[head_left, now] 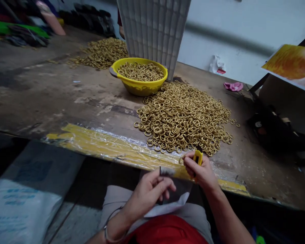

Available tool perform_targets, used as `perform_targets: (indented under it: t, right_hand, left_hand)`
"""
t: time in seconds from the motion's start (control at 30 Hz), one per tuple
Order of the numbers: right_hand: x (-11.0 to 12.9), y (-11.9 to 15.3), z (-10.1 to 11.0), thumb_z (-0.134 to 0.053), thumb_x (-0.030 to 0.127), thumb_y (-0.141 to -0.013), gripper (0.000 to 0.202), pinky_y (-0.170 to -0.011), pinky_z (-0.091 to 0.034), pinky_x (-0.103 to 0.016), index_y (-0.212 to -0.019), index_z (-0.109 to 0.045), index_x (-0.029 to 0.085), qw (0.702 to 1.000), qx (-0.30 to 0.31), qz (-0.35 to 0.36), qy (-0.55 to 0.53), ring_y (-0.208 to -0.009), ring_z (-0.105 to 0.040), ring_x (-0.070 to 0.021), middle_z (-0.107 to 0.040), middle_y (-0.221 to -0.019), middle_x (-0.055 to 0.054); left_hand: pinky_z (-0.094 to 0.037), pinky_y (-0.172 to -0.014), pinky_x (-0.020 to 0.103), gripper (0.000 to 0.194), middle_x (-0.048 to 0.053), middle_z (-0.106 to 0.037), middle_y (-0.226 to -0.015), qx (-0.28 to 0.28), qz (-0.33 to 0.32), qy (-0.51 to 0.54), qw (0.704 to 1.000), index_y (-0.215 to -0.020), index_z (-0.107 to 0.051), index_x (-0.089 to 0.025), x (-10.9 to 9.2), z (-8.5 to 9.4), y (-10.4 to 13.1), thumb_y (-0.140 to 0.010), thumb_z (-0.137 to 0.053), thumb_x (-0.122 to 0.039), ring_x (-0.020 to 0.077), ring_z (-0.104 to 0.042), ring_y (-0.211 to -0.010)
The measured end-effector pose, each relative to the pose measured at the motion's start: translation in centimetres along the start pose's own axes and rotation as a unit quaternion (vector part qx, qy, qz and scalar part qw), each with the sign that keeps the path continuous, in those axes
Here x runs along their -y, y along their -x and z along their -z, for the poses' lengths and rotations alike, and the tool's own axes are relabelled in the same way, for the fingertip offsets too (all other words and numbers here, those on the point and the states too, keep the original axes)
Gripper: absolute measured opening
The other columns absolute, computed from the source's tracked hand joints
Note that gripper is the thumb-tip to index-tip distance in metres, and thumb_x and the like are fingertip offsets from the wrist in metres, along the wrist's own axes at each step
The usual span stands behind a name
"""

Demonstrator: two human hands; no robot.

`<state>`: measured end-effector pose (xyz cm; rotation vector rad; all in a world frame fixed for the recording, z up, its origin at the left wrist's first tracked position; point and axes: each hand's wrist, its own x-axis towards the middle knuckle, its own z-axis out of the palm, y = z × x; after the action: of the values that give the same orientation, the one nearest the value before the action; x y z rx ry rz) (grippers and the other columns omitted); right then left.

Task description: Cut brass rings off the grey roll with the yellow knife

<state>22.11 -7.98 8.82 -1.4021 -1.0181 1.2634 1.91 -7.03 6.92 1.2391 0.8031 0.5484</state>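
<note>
My right hand is closed round a yellow utility knife at the table's front edge. A single gold ring sits at the tips of its thumb and finger. Left of it, my left hand hangs over my lap with bent fingers, near a small dark-edged piece that is blurred; whether the fingers grip it is unclear. Beyond both hands lies a wide pile of gold rings. A yellow bowl full of such rings stands behind the pile's left side.
A tall grey ridged panel stands behind the bowl. Another ring heap lies at the back left. Yellow tape covers the table's front edge. A pink cloth and a dark bag are at the right.
</note>
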Motion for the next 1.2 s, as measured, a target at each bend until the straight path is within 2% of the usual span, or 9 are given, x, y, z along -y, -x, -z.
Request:
perform_targets:
  t: [0.07,0.17,0.37,0.5,0.6,0.7,0.93,1.03,1.2]
  right_hand:
    - [-0.2,0.4,-1.0,-0.067,0.047,-0.080,0.031,-0.039,-0.024,-0.019,-0.081,-0.058,0.017,0.999,0.005,-0.009,-0.046,-0.040,-0.031,-0.0057,-0.038,-0.047,0.009]
    - [-0.6,0.6,-1.9,-0.068,0.047,-0.081,0.032,-0.040,-0.026,-0.018,-0.080,-0.059,0.016,0.998,0.012,-0.006,-0.064,-0.040,-0.035,-0.0050,-0.044,-0.050,0.007]
    - [-0.9,1.0,-1.8,-0.064,0.044,-0.085,0.030,-0.043,-0.030,-0.018,-0.076,-0.058,0.017,0.997,0.031,0.013,-0.073,-0.045,-0.039,-0.0056,-0.052,-0.059,0.004]
    - [-0.5,1.9,-1.0,-0.053,0.031,-0.092,0.022,-0.061,-0.040,-0.023,-0.076,-0.061,0.018,0.982,0.021,0.136,0.129,-0.064,-0.052,-0.0120,-0.058,-0.072,-0.002]
    - [-0.4,2.8,-0.4,-0.049,0.010,-0.084,0.017,-0.069,-0.040,-0.026,-0.088,-0.063,0.019,0.913,0.005,0.212,0.347,-0.076,-0.055,-0.0159,-0.061,-0.083,-0.004]
    - [-0.5,3.5,0.0,-0.047,-0.001,-0.074,0.033,-0.068,-0.039,-0.025,-0.095,-0.063,0.019,0.851,0.006,0.196,0.487,-0.076,-0.056,-0.0164,-0.063,-0.088,-0.005]
    - [-0.1,3.0,0.3,-0.047,-0.002,-0.073,0.030,-0.065,-0.036,-0.025,-0.088,-0.061,0.019,0.793,0.045,0.160,0.586,-0.073,-0.057,-0.0161,-0.063,-0.085,-0.003]
    - [-0.4,2.9,0.4,-0.046,-0.002,-0.074,0.031,-0.065,-0.035,-0.026,-0.090,-0.061,0.019,0.784,0.062,0.169,0.594,-0.073,-0.057,-0.0160,-0.063,-0.086,-0.003]
    - [-1.2,2.6,0.0,-0.048,-0.001,-0.078,0.030,-0.064,-0.036,-0.025,-0.095,-0.061,0.020,0.777,0.041,0.179,0.602,-0.073,-0.058,-0.0155,-0.064,-0.088,-0.003]
  left_hand:
    - [-0.041,-0.046,0.019,0.028,0.007,-0.070,-0.080,-0.030,-0.015,0.107,0.994,-0.094,-0.057,-0.015,-1.4,-0.3,-1.7,-0.088,-0.058,-0.043,0.0106,-0.056,-0.053]
    - [-0.039,-0.042,0.017,0.031,0.006,-0.070,-0.076,-0.012,-0.013,0.196,0.980,-0.091,-0.059,-0.014,-1.9,-0.8,-3.4,-0.082,-0.068,-0.042,0.0088,-0.054,-0.048]
    - [-0.044,-0.047,0.017,0.028,0.005,-0.067,-0.071,0.013,0.030,0.260,0.965,-0.081,-0.066,-0.010,-1.4,-1.3,-3.4,-0.073,-0.078,-0.034,0.0079,-0.056,-0.051]
    - [-0.046,-0.052,0.019,0.024,0.003,-0.065,-0.068,-0.017,0.010,0.215,0.976,-0.082,-0.068,-0.011,-1.4,-1.4,-3.0,-0.072,-0.078,-0.031,0.0091,-0.056,-0.054]
    - [-0.045,-0.053,0.021,0.019,0.000,-0.061,-0.059,-0.049,-0.026,0.127,0.990,-0.076,-0.067,-0.012,-1.5,-1.5,-2.8,-0.075,-0.073,-0.030,0.0100,-0.054,-0.052]
    - [-0.044,-0.052,0.022,0.020,-0.001,-0.058,-0.052,-0.078,-0.047,0.037,0.995,-0.067,-0.064,-0.014,-1.8,-1.7,-2.6,-0.076,-0.070,-0.030,0.0110,-0.053,-0.049]
    - [-0.040,-0.049,0.021,0.019,-0.002,-0.057,-0.051,-0.098,-0.052,-0.088,0.990,-0.060,-0.060,-0.016,-2.6,-1.7,-2.4,-0.076,-0.062,-0.025,0.0113,-0.052,-0.049]
    - [-0.038,-0.048,0.020,0.021,-0.002,-0.055,-0.050,-0.082,-0.042,-0.113,0.989,-0.058,-0.057,-0.017,-2.6,-1.4,-2.4,-0.078,-0.058,-0.024,0.0108,-0.050,-0.048]
    - [-0.038,-0.048,0.020,0.019,-0.003,-0.056,-0.051,-0.079,-0.035,-0.122,0.989,-0.060,-0.057,-0.017,-2.1,-1.0,-2.5,-0.077,-0.057,-0.024,0.0109,-0.051,-0.048]
